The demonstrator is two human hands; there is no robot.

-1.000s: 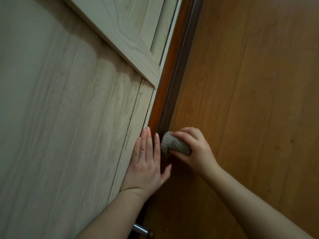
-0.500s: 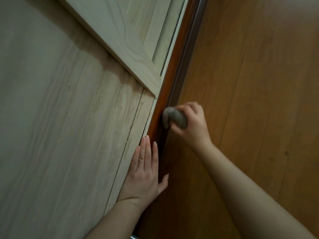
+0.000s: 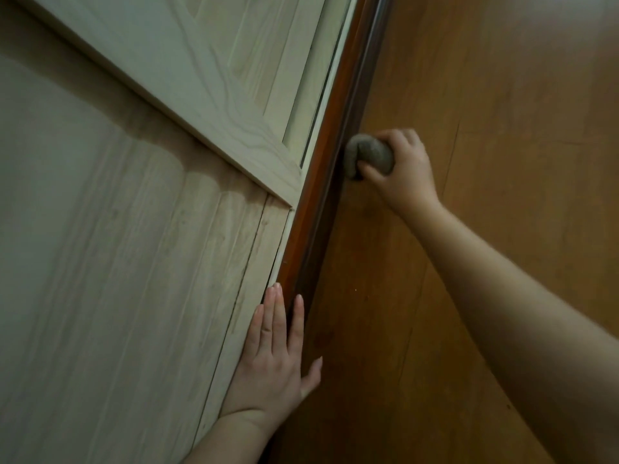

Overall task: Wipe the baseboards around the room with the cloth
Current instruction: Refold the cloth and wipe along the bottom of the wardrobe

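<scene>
Two hands busy — right hand (image 3: 403, 170) gripping balled cloth (image 3: 368, 158) against baseboard (image 3: 321, 209), mid-wipe; left hand (image 3: 273, 360) flat, fingers straight. Next, probably sliding farther along.

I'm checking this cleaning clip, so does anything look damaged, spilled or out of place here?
Nothing stands out. The right hand grips a balled grey cloth against the dark baseboard, and the left hand rests flat on the pale wood panelling. The wood floor shows only a few tiny specks.
</scene>
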